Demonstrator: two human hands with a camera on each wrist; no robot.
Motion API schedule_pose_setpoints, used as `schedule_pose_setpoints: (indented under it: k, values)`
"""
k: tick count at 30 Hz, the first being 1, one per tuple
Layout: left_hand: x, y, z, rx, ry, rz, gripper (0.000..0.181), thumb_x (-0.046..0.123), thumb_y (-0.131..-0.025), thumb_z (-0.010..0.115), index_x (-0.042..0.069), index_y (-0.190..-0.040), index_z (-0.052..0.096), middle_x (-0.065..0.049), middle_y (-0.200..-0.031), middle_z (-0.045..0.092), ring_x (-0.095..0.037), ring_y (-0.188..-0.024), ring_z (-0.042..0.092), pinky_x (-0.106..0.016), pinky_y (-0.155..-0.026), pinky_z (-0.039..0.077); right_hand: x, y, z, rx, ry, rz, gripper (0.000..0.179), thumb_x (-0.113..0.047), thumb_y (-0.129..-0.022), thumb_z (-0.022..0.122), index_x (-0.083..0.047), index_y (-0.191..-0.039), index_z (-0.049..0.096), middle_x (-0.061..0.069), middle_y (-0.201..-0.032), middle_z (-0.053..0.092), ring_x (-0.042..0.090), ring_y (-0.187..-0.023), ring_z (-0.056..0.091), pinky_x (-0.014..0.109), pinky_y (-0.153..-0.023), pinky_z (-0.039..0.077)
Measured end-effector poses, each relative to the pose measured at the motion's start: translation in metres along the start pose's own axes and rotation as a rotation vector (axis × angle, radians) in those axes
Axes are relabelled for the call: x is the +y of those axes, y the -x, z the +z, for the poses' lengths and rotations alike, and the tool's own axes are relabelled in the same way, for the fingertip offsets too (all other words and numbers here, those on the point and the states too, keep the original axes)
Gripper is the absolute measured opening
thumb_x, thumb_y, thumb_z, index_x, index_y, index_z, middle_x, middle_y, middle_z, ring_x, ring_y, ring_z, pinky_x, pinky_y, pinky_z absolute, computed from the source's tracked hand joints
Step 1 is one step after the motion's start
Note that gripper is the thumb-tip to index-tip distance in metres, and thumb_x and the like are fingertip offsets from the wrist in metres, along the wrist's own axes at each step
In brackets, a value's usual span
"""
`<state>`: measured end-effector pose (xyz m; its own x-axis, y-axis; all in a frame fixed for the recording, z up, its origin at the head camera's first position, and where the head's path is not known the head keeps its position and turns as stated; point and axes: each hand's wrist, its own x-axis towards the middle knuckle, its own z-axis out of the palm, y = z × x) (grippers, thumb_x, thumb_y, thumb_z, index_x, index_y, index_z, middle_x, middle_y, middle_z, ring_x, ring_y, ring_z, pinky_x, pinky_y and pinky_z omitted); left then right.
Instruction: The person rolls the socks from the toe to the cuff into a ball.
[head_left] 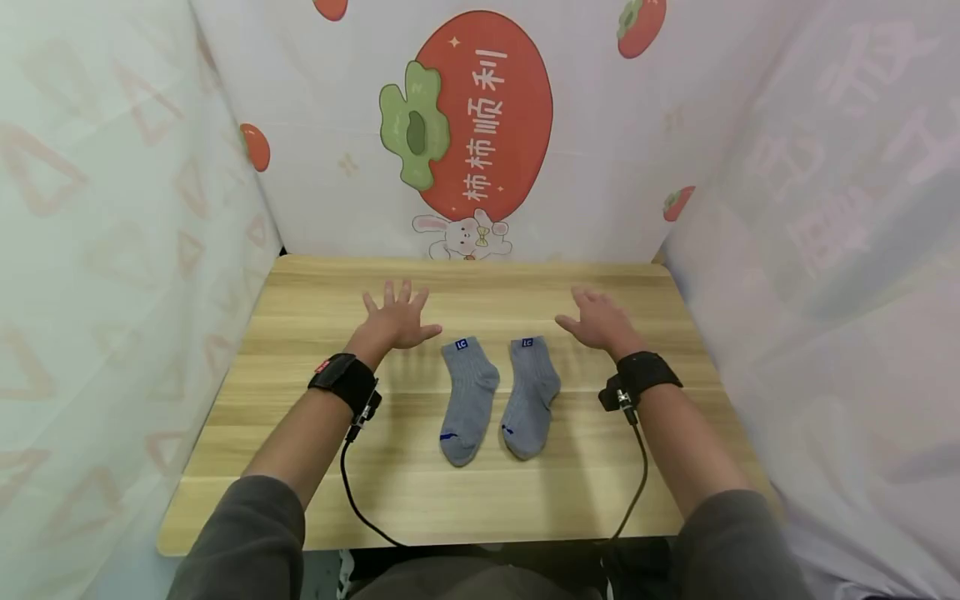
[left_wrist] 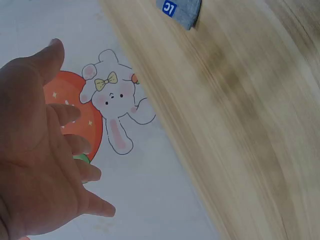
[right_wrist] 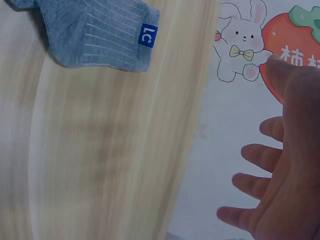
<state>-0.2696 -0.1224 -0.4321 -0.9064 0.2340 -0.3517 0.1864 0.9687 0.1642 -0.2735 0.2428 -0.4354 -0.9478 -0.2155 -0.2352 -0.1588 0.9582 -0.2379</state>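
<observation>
Grey left sock point(head_left: 468, 402) and grey right sock point(head_left: 531, 397) lie side by side, apart, on bench point(head_left: 450, 508). Left hand point(head_left: 397, 322) is near left sock, right hand point(head_left: 600, 322) near right; fingers of both spread wide.

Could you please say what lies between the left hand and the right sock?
In the head view, the left sock lies between the left hand and right sock.

A person's left forearm point(head_left: 300, 433) and right forearm point(head_left: 693, 442) extend forward, bare and well apart, with the left grip point(head_left: 397, 322) splayed wide and the right grip point(head_left: 598, 322) palm-down, its fingers point(right_wrist: 252, 185) stretched out and both thumbs point(head_left: 431, 332) pointing inward.
</observation>
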Motion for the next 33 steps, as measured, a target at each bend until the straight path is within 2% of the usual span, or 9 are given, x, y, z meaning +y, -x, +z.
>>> schedule_pose_setpoints:
  k: [5, 8, 12, 15, 17, 22, 27, 30, 33]
  values:
    - [0.005, -0.005, 0.014, 0.03, 0.013, 0.037, 0.072, 0.051, -0.096, 0.046, 0.017, -0.154, 0.019, -0.018, -0.161, 0.005, -0.044, -0.147, -0.005, -0.073, -0.108, 0.0, 0.0, -0.004, 0.013, -0.037, -0.045, -0.024, 0.07, -0.04, -0.098, 0.046, 0.001, -0.15, 0.023, 0.026, -0.149, 0.036, 0.043, -0.137, 0.034, 0.056, -0.111, 0.03]
    - [0.01, -0.008, 0.022, 0.042, 0.065, 0.053, 0.066, 0.045, -0.098, 0.048, 0.015, -0.152, 0.025, -0.016, -0.161, 0.012, -0.043, -0.148, 0.002, -0.072, -0.11, 0.004, -0.002, -0.006, 0.02, -0.043, -0.058, -0.02, 0.066, -0.037, -0.099, 0.046, 0.002, -0.148, 0.028, 0.027, -0.145, 0.042, 0.043, -0.133, 0.041, 0.055, -0.109, 0.034]
    - [0.019, -0.009, 0.034, 0.061, 0.15, 0.095, 0.055, 0.035, -0.098, 0.048, 0.012, -0.147, 0.036, -0.017, -0.154, 0.031, -0.04, -0.142, 0.028, -0.064, -0.109, 0.026, -0.003, -0.007, 0.031, -0.045, -0.072, -0.012, 0.058, -0.034, -0.099, 0.045, 0.003, -0.143, 0.037, 0.025, -0.132, 0.056, 0.039, -0.12, 0.055, 0.052, -0.1, 0.043]
    - [0.026, -0.011, 0.047, 0.074, 0.171, 0.13, 0.048, 0.029, -0.098, 0.047, 0.009, -0.142, 0.044, -0.018, -0.144, 0.045, -0.038, -0.129, 0.046, -0.052, -0.098, 0.044, -0.003, -0.008, 0.039, -0.049, -0.078, -0.009, 0.051, -0.032, -0.099, 0.044, 0.002, -0.138, 0.046, 0.023, -0.122, 0.063, 0.036, -0.11, 0.062, 0.05, -0.092, 0.048]
    - [0.031, -0.012, 0.055, 0.075, 0.164, 0.14, 0.046, 0.028, -0.098, 0.048, 0.008, -0.139, 0.047, -0.018, -0.138, 0.051, -0.036, -0.123, 0.052, -0.046, -0.092, 0.048, -0.003, -0.008, 0.045, -0.05, -0.079, -0.005, 0.048, -0.031, -0.099, 0.044, 0.001, -0.134, 0.051, 0.022, -0.121, 0.065, 0.035, -0.107, 0.064, 0.05, -0.09, 0.05]
    - [0.044, -0.014, 0.071, 0.052, 0.167, 0.143, 0.041, 0.025, -0.099, 0.049, 0.006, -0.135, 0.052, -0.014, -0.131, 0.058, -0.03, -0.117, 0.057, -0.041, -0.09, 0.049, -0.003, -0.009, 0.059, -0.017, -0.069, -0.001, 0.041, -0.029, -0.097, 0.046, -0.001, -0.124, 0.059, 0.019, -0.116, 0.067, 0.034, -0.102, 0.065, 0.048, -0.087, 0.051]
    - [0.057, -0.019, 0.087, 0.032, 0.225, 0.154, 0.035, 0.02, -0.098, 0.05, 0.008, -0.129, 0.059, -0.01, -0.129, 0.061, -0.026, -0.115, 0.06, -0.038, -0.091, 0.05, -0.002, -0.01, 0.074, 0.0, -0.085, 0.028, 0.038, -0.028, -0.095, 0.051, -0.002, -0.119, 0.063, 0.018, -0.115, 0.068, 0.033, -0.099, 0.066, 0.047, -0.084, 0.052]
    - [0.065, -0.022, 0.095, 0.038, 0.257, 0.168, 0.024, 0.018, -0.096, 0.053, 0.008, -0.112, 0.068, -0.008, -0.111, 0.068, -0.022, -0.097, 0.063, -0.033, -0.078, 0.051, -0.001, -0.012, 0.082, 0.009, -0.094, 0.047, 0.037, -0.028, -0.095, 0.052, -0.002, -0.117, 0.064, 0.017, -0.114, 0.068, 0.031, -0.097, 0.066, 0.045, -0.083, 0.052]
    - [0.072, -0.023, 0.101, 0.041, 0.305, 0.18, 0.018, 0.015, -0.093, 0.055, 0.01, -0.083, 0.069, -0.003, -0.079, 0.063, -0.016, -0.069, 0.055, -0.027, -0.06, 0.043, -0.002, -0.014, 0.088, 0.019, -0.105, 0.062, 0.036, -0.03, -0.094, 0.054, -0.002, -0.114, 0.066, 0.016, -0.113, 0.069, 0.03, -0.095, 0.066, 0.044, -0.083, 0.052]
